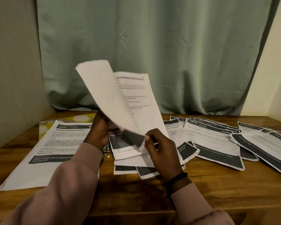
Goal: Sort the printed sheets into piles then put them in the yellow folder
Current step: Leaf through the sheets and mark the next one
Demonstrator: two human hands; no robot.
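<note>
Several piles of printed sheets already lie on the table (136, 192), so the sorting looks well under way but not finished. One pile headed "Screen Cleaning Check" (52, 146) sits toward the left edge, partly covering the yellow folder (81, 118), which lies at the back left corner with only a patterned strip showing. A fanned spread of sheets (217, 140) runs along the right side toward the right edge, overlapping one another loosely. At the middle, the left hand (98, 132) grips a held stack of sheets (136, 103) upright from its left side, fingers curled round the paper. The right hand (159, 148) pinches the lower corner of the front sheet (104, 95), which curls away from the stack. More loose sheets (128, 169) lie beneath the hands. By my reckoning, the held stack remains to be dealt out, the piles squared up, and nothing has yet gone into the folder.
</note>
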